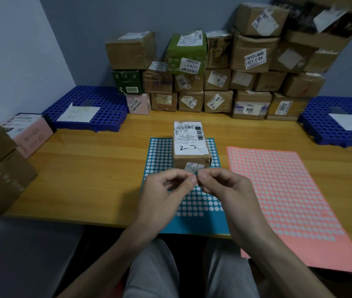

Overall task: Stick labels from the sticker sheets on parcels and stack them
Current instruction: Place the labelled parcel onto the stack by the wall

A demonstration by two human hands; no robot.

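Observation:
A small brown parcel with a white shipping label marked "2-2" stands on the blue sticker sheet in the middle of the wooden table. A pink sticker sheet lies to its right, hanging over the front edge. My left hand and my right hand meet just in front of the parcel, fingertips pinched together on something tiny, apparently a blue sticker; it is too small to make out clearly.
A wall of stacked cardboard parcels fills the back of the table. Blue perforated trays holding white paper sit at the back left and right. Brown and pink boxes stand at the left edge.

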